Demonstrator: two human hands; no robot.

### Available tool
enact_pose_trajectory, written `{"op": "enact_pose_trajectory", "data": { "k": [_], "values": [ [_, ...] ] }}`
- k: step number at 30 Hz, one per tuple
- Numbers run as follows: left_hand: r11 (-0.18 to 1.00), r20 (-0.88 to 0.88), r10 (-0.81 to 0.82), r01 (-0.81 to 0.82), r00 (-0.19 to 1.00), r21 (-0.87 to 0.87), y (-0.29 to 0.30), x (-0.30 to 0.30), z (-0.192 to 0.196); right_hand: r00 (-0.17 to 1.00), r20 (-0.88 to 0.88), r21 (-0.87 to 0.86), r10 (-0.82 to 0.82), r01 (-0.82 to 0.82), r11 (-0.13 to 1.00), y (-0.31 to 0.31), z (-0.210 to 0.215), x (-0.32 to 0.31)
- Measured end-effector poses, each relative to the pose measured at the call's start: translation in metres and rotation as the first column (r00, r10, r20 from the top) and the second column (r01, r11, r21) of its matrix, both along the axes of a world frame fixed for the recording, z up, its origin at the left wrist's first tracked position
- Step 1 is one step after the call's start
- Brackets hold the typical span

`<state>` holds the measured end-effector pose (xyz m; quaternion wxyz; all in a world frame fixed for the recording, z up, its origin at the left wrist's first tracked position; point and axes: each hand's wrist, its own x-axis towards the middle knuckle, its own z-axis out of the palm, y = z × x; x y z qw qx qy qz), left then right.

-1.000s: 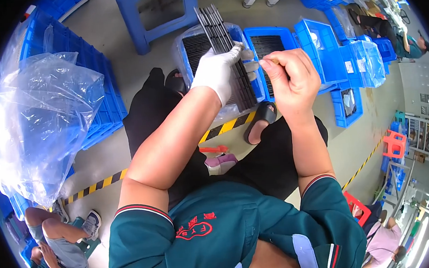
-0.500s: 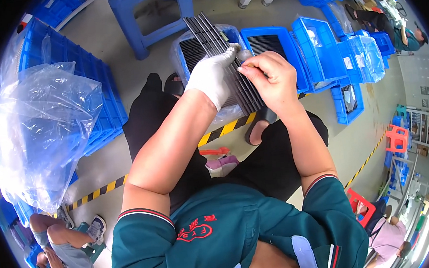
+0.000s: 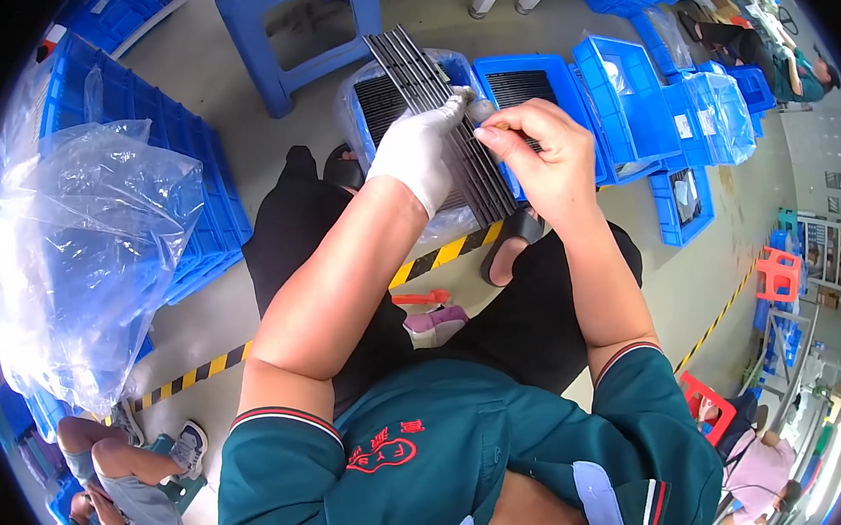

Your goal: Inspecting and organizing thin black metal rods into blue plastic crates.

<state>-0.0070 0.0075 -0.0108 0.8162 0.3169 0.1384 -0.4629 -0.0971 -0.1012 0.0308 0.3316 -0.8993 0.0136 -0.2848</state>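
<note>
The person is sitting, and both forearms are reaching forward and up from the lower edge, meeting above the knees. The left hand (image 3: 423, 155) is wearing a white glove and is closing around a stack of dark flat strips (image 3: 445, 124), with the gloved fingers wrapping over the front of it near the middle. The right hand (image 3: 540, 152) is bare; its fingers are curling tight and the fingertips (image 3: 489, 133) are pinching at the right edge of the stack, just beside the gloved fingertips. What exactly they are pinching is too small to tell.

The stack is lying with its long axis going from upper left to lower right. Its far end is pointing away from the person, toward a blue stool (image 3: 297, 27) on the floor, and its near end is coming down toward the right wrist. It is held in the air over a blue crate (image 3: 470, 69) lined with clear plastic. More blue crates (image 3: 643, 91) are standing to the right. A big clear plastic bag (image 3: 79, 257) is bulging at the left.
</note>
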Motion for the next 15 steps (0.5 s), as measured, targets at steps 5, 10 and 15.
{"op": "enact_pose_trajectory", "data": {
  "k": [5,10,15],
  "values": [
    [0.998,-0.018,0.011,-0.013,1.0,-0.068,-0.001,0.0,-0.001,0.993,-0.113,0.085,0.022,-0.013,0.996,-0.003,-0.012,0.002],
    [0.998,-0.032,0.021,-0.022,0.999,-0.06,-0.003,-0.001,-0.001,0.997,-0.076,-0.005,-0.009,0.009,1.0,-0.002,-0.014,0.003],
    [0.995,0.002,0.02,-0.02,1.0,-0.099,-0.002,-0.004,-0.003,0.998,-0.018,-0.363,0.06,-0.063,0.93,0.003,-0.017,0.003]
  ]
}}
